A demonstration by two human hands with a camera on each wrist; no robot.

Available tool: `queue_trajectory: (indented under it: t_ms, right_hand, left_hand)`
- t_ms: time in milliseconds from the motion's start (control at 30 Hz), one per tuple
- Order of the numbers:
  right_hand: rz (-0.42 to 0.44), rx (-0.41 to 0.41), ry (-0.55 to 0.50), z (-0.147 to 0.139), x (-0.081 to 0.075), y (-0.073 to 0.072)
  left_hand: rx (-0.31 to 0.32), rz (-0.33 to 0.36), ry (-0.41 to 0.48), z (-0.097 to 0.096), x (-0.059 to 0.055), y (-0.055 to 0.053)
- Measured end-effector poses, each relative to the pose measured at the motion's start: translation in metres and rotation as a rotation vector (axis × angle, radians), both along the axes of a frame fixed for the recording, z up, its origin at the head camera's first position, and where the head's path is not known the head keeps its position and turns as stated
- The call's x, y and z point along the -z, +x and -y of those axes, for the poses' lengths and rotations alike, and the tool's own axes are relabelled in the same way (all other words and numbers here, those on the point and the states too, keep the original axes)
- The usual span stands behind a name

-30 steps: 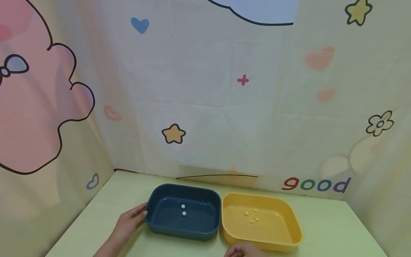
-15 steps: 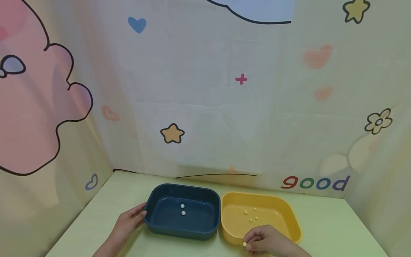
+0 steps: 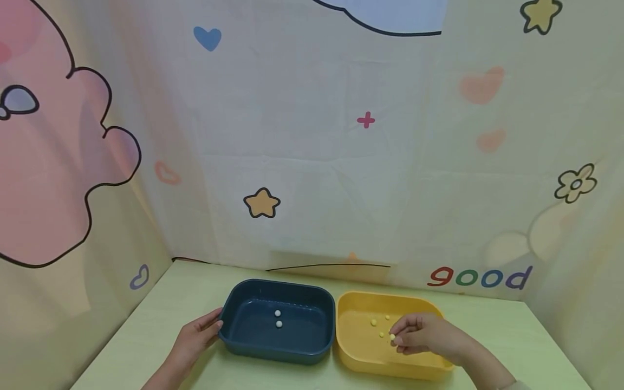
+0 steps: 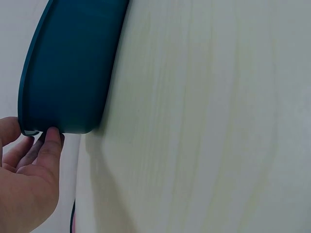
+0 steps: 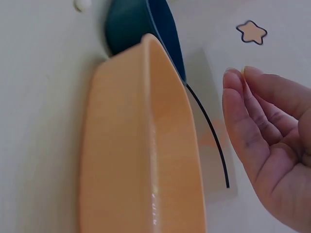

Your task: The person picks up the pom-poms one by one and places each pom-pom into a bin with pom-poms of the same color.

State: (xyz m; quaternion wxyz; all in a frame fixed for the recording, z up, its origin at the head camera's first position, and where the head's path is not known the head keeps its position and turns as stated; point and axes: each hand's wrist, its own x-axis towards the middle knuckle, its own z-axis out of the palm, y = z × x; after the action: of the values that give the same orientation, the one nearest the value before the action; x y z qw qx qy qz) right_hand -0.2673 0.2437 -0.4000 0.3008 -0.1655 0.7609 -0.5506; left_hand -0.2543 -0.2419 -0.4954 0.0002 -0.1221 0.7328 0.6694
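Observation:
My left hand (image 3: pixel 192 337) holds the left end of a dark blue tray (image 3: pixel 278 355); in the left wrist view its fingers and thumb (image 4: pixel 51 141) are at the tray's end and rim. Two small white balls (image 3: pixel 279 324) lie on that tray's floor. Over the yellow tray (image 3: pixel 390 369), my right hand (image 3: pixel 424 336) pinches a small pale yellow ball (image 3: pixel 392 337) between thumb and fingertips. In the right wrist view the fingertips nearly cover it. Several small yellow balls (image 3: pixel 374 322) lie inside the yellow tray, and the hand hides part of its right side.
Both trays stand side by side on a pale green table (image 3: pixel 161 303). A printed curtain (image 3: pixel 312 162) encloses the back and sides. In the right wrist view, a small white ball (image 5: pixel 82 5) lies on the table beyond the trays' front side.
My right hand came up from the front edge with a yellow ball in its fingertips, then moved up and right over the yellow tray. The left hand stays at the blue tray.

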Motion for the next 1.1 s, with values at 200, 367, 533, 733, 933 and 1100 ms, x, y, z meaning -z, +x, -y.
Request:
queue_trajectory:
  t_ms: [200,367,533,733,933,1100]
  right_hand:
    - [-0.038,-0.024,0.023,-0.014,-0.015,-0.013]
    - [-0.048,-0.063,0.040,-0.025,-0.028,-0.021]
    - [-0.036,-0.091,0.068,-0.032,-0.036,-0.032]
    - [-0.034,-0.075,0.092,-0.035,-0.037,-0.046]
    - [-0.013,-0.030,0.133,-0.036,-0.034,-0.057]
    - [0.003,-0.013,0.166,-0.037,-0.032,-0.066]
  left_hand:
    - [0.005,0.004,-0.012,0.000,0.000,0.000]
    - [0.010,-0.005,-0.009,-0.001,-0.001,0.001]
    - [0.009,-0.007,-0.015,0.000,-0.001,0.001]
    - [0.007,-0.006,-0.014,0.001,0.000,0.002]
    - [0.008,-0.004,-0.018,0.001,0.000,0.001]
    - [0.025,-0.029,0.004,0.004,0.003,0.001]
